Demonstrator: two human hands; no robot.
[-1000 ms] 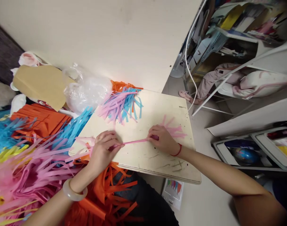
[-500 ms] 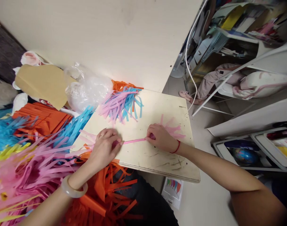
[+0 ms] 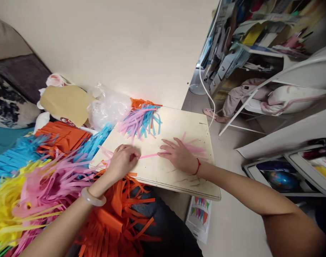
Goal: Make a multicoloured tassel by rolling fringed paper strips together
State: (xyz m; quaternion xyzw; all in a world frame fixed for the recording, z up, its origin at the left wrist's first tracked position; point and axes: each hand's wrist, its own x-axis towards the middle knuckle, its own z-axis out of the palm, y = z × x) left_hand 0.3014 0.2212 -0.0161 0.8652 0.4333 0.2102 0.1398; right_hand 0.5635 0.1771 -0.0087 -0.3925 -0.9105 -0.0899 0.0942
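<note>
A rolled pink paper tassel lies across the small pale board (image 3: 152, 171), its thin twisted middle (image 3: 149, 156) showing between my hands. My left hand (image 3: 124, 159) pinches the twisted part's left end, and pink strips stick out behind it. My right hand (image 3: 177, 155) rests flat over the other side with its fingers spread. Fringed pink strips (image 3: 196, 148) fan out beyond that hand to the right. Toward the back of the board lie finished-looking tassels in lilac (image 3: 132, 123), blue (image 3: 152, 119) and orange (image 3: 141, 103).
Piles of fringed paper, orange (image 3: 62, 137), yellow (image 3: 8, 203) and pink (image 3: 50, 185), spread on my left. A clear plastic bag (image 3: 109, 107) sits behind them by the wall. A white cable (image 3: 205, 89) hangs at the right. A printed package (image 3: 199, 217) lies on the floor.
My right hand has gone from a closed grip on the pink twist to lying flat with spread fingers. My left hand still pinches its end. The view has shifted slightly.
</note>
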